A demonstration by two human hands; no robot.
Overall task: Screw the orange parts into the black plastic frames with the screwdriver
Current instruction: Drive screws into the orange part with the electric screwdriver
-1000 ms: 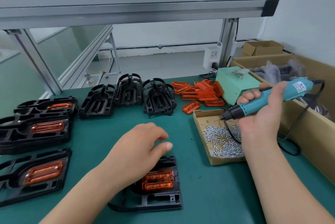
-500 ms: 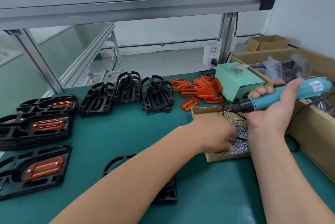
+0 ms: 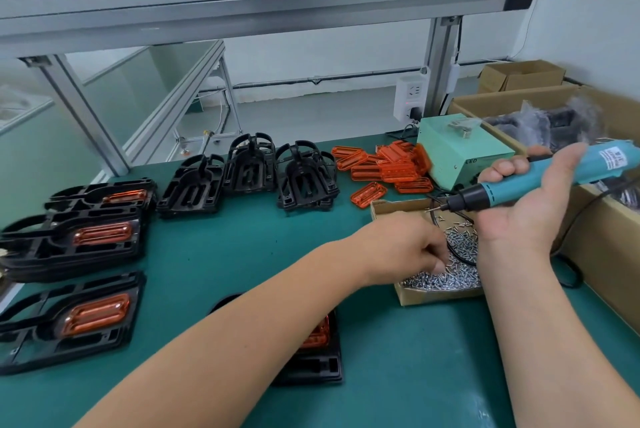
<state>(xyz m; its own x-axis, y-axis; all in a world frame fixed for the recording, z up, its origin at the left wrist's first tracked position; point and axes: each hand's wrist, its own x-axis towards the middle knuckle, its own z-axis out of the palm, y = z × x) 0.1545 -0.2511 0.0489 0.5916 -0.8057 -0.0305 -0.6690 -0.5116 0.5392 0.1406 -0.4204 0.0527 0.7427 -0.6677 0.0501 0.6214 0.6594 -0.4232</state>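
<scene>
**benchrat:** How far along is this? On the left I count three fitted frames [image 3: 69,240] with orange seated in them: one near, one in the middle, one farther back. I can't tell if they're screwed down.

**tink_42:** The middle one sits on top of a stack, so the real number could be higher. There's a fourth, the near frame [image 3: 311,365], mostly hidden under the left forearm [image 3: 242,341], with its orange part [image 3: 317,336] seated. My guess is that's the one being worked on.

**benchrat:** And what's left?

**tink_42:** Three piles of empty black frames [image 3: 249,164] at the far side. Right of them there's a heap of loose orange parts [image 3: 391,164], nine or so, too overlapped to count exactly. I reckon it's under halfway.

**benchrat:** Hands?

**tink_42:** The left hand [image 3: 412,247] is down in the screw box [image 3: 433,292], fingers curled into the screws [image 3: 450,275]. Can't tell if it pinches one. The right hand [image 3: 530,206] is palm up, fingers wrapped round the one screwdriver [image 3: 540,178], tip pointing left above the box.
</scene>
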